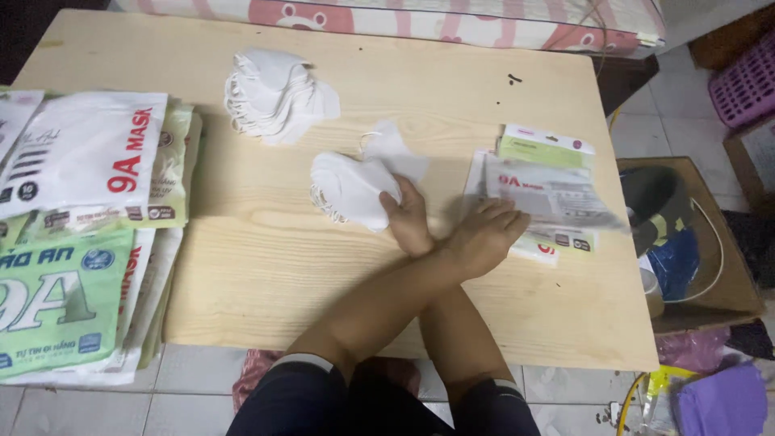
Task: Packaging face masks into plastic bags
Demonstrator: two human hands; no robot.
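Far left on the table (pixel 266 282), stacked printed bags (pixel 81 234). Then a loose pile of white masks (pixel 274 93). Arms crossed: right hand (pixel 408 218) grips a mask bundle (pixel 351 190) mid-table, left hand (pixel 484 234) lies spread, pressing the clear packets (pixel 549 194).

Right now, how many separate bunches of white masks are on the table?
2. One loose pile of white masks lies at the table's far middle; a second bunch sits nearer, under the right hand. A single mask may lie behind it.
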